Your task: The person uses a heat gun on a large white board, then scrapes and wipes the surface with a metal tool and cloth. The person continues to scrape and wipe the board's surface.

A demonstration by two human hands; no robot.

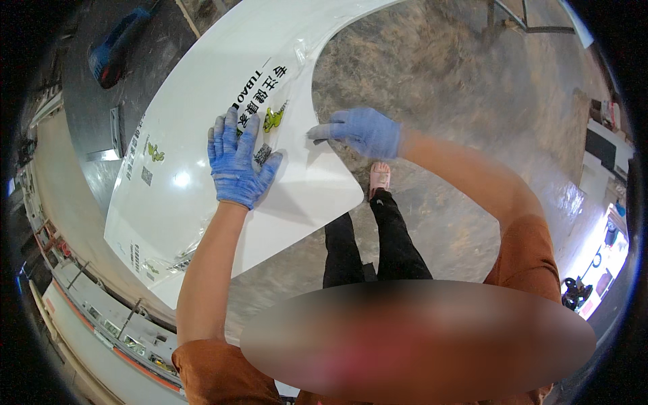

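Observation:
A large glossy white panel [182,142] with a curved edge spreads out before me, covered in clear film printed with dark lettering and small green figures. My left hand [239,162], in a blue knitted glove with greyish fingertips, lies flat on it, fingers spread. At the panel's right edge is my right hand [364,131], gloved alike and slightly blurred. Its index finger points left over the edge while the other fingers curl in. Something small and dark shows under its fingertips; I cannot tell what it is. The film looks wrinkled near the panel's lower left corner.
Left of the panel stands a dark tabletop [162,50] with a blue tool [111,50] and a metal bracket [116,135] on it. Below is a mottled concrete floor [432,74], where my pink shoe [380,177] shows. A metal frame [526,27] stands at the far right.

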